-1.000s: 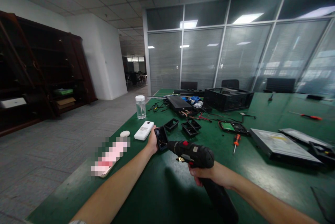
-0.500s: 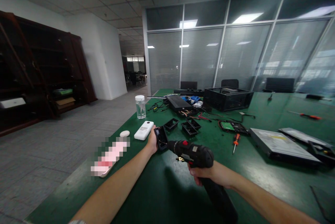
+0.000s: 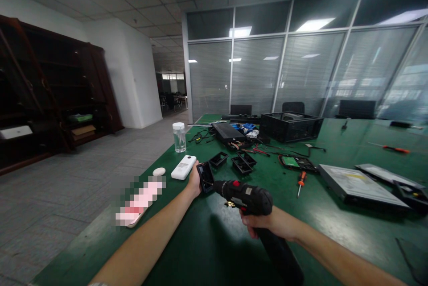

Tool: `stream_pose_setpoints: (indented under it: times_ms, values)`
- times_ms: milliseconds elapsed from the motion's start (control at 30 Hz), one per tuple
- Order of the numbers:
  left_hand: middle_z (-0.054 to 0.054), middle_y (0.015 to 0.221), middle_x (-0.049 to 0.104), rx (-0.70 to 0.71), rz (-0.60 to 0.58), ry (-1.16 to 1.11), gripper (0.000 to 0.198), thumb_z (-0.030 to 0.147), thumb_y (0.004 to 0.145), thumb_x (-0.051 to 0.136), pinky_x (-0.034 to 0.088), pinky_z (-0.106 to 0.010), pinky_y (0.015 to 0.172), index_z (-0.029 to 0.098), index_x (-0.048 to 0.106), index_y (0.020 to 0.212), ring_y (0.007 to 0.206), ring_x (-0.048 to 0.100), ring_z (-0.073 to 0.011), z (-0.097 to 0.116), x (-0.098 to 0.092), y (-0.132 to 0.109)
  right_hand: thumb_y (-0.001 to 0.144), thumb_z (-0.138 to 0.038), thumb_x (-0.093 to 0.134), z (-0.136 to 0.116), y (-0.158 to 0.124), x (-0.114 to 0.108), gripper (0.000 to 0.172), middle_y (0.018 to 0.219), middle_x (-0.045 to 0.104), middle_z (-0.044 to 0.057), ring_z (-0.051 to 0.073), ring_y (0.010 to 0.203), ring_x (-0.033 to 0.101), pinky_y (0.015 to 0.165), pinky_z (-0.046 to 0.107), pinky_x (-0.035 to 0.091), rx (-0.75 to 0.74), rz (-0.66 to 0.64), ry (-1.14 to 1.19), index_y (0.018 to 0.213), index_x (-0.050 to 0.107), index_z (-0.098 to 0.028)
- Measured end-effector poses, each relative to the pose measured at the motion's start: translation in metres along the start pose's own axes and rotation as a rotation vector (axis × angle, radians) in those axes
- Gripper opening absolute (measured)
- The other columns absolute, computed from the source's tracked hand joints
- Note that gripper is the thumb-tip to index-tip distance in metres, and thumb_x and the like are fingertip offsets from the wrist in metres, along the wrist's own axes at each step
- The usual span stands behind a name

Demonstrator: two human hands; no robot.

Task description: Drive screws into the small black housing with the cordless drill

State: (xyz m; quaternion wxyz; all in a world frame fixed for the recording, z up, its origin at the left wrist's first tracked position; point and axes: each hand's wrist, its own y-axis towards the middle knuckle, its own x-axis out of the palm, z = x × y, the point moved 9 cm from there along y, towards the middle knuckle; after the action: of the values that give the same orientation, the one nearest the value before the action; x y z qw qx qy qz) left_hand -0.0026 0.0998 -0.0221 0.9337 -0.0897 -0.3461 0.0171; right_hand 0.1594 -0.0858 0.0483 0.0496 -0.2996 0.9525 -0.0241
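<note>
Black frame (image 3: pixel 205 178) is clasped in the left hand (image 3: pixel 194 180); the power drill (image 3: pixel 251 197) — gripped by the right hand (image 3: pixel 265 222) — has its nose at the frame's edge. Work appears under way, completion unconfirmed; similar frames (image 3: pixel 242 170) lie beyond the left grip.

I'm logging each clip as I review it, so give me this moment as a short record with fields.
Left hand: holding a black frame, its open side tilted toward the camera
Right hand: gripping a power drill
Drill direction: nose toward the frame; contact cannot be told
Surface: green table
Left side: white oblong device, clear bottle with white lid
Beyond the hands: loose black frames, open black case
Right side: orange-handled screwdriver, flat silver unit
Unclear: pixelated pink item
</note>
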Motion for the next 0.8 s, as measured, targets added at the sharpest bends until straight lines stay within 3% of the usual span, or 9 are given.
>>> stream_pose_setpoints:
  times_ms: [800]
  values:
    - [-0.001,0.060,0.061,-0.007,-0.012,0.018,0.032,0.051,0.077,0.051,0.047,-0.030,0.053,0.019,0.055,0.078,0.052,0.059,-0.0184,0.0018,0.0046,-0.0059,0.069,-0.040,0.072,0.0040,0.0004,-0.0015,0.031,0.058,0.057,-0.003,0.012,0.054,0.054,0.053,0.024,0.042,0.028,0.017,0.027,0.075,0.054,-0.016]
